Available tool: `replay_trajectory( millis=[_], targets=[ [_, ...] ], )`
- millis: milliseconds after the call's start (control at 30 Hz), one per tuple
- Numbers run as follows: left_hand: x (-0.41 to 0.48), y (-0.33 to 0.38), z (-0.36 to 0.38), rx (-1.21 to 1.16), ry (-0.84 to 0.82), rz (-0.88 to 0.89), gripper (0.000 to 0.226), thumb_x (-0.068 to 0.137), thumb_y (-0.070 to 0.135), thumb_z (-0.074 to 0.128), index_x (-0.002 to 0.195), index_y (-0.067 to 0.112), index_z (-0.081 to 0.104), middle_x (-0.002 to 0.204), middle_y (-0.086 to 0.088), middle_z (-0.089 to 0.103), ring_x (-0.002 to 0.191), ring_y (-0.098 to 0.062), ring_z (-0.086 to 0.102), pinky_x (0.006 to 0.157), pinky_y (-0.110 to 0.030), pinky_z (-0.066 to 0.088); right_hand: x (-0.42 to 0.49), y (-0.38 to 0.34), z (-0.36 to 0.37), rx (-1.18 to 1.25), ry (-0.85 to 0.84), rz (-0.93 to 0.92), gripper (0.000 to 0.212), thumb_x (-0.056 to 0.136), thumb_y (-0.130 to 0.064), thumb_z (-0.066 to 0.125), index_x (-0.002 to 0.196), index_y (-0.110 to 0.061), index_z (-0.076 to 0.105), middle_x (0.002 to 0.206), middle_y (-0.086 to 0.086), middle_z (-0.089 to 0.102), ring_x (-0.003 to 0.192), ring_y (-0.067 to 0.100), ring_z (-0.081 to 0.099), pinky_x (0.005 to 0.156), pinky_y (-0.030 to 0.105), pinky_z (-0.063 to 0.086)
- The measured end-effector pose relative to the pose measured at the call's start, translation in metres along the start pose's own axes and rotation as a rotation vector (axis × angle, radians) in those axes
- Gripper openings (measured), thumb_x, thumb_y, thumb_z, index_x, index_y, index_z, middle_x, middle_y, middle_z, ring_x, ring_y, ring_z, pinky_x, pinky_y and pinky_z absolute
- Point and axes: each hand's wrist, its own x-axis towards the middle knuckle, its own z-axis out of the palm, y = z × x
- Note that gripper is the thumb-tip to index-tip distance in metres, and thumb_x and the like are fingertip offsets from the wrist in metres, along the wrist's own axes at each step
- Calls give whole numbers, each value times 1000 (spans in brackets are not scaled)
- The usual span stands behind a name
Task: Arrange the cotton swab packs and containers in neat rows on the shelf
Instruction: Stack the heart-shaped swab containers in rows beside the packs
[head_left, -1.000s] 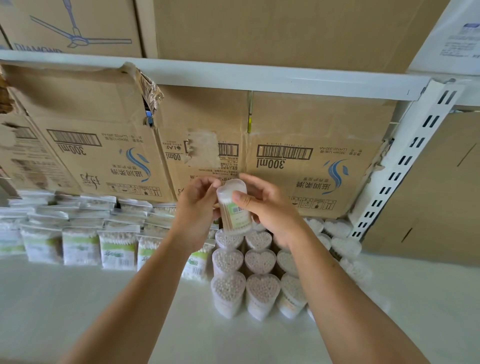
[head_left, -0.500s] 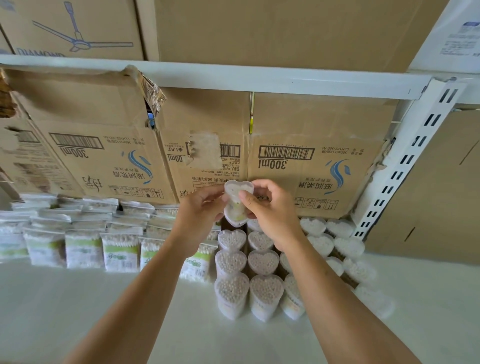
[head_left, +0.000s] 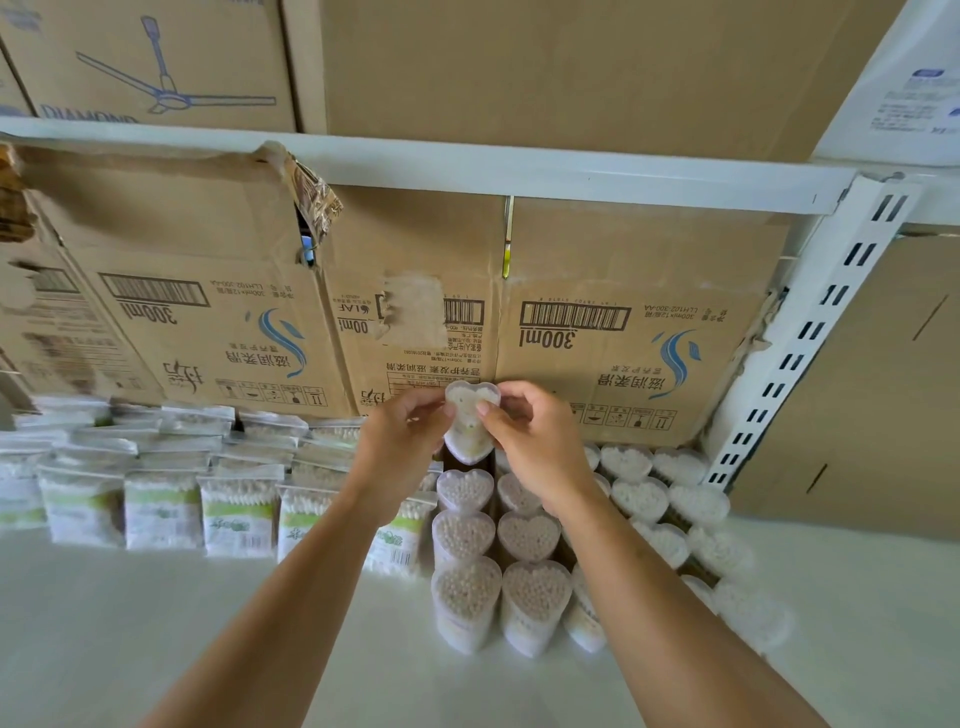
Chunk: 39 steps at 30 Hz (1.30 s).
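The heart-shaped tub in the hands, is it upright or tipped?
Tipped toward the camera: the heart-shaped tub shows its heart face almost squarely, pinched between left hand and right hand.

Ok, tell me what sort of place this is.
Probably a shop's stockroom or a retail shelf: white metal shelving with a slotted upright, shipping cartons stacked behind, and many identical cotton swab packs and heart-shaped containers lined up.

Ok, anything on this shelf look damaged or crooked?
Yes. The cardboard box behind the swab packs has a torn, crumpled top corner, and the front white-swab containers on the right lean out of their row.
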Motion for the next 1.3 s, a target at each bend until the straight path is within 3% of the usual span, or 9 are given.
replay_trajectory(
  millis=[233,433,567,733,833,933,1100,1200,1300],
  targets=[
    [-1,1,-2,-35,-5,-2,12,88,31,65,100,32,67,90,12,69,88,-9,66,86,-41,56,0,0,4,60,21,37,24,86,-28,70,106,-16,67,92,-4,73,89,10,69,84,43,57],
    [-11,9,3,-199,-78,-19,12,91,30,60,102,34,65,84,17,67,80,2,64,75,-35,55,-4,-6,2,148,40,29,21,87,-23,70,106,-18,64,96,-7,71,88,1,67,81,27,56],
    [-12,11,5,-311,-87,-48,18,89,24,64,106,30,69,101,-4,68,92,-16,66,82,-39,51,-9,-10,1,234,44,25,10,89,-18,67,99,-21,66,89,-5,72,80,4,68,73,26,57],
    [-11,8,3,-374,-49,-98,57,65,33,84,114,11,65,105,-6,69,98,-21,66,92,-37,49,-13,-12,-5,307,45,88,17,93,-15,61,109,-14,65,86,0,68,67,9,63,60,22,55],
    [-13,4,0,-477,-52,-170,14,75,9,74,89,7,74,96,-11,65,92,-22,57,91,-31,45,-13,-9,-13,331,43,157,17,95,-17,58,110,-21,65,88,4,70,69,14,65,63,27,55],
    [-17,5,-1,-497,-30,-182,24,85,-3,61,99,14,71,96,-4,70,88,-16,62,75,-25,48,-13,-7,-19,306,13,183,20,94,-21,59,113,-25,65,89,4,71,70,14,66,60,26,54],
    [-20,5,-2,-595,-105,-158,36,91,3,56,122,19,63,99,1,65,97,-17,62,82,-36,49,-18,0,-15,211,-28,239,19,99,-21,51,110,-21,66,96,4,71,85,20,66,67,28,54],
    [-21,6,0,-575,-59,-96,34,91,1,54,123,13,61,110,-7,66,104,-18,64,86,-31,53,-22,1,-12,204,-24,239,22,97,-21,54,116,-18,66,99,-1,71,86,12,66,71,26,53],
    [-21,6,0,-552,38,-79,27,90,4,58,116,7,64,103,-5,70,103,-18,65,90,-28,51,-26,-2,-11,171,-25,186,24,94,-16,59,114,-26,67,100,-9,70,90,7,65,70,20,49]
  ],
)
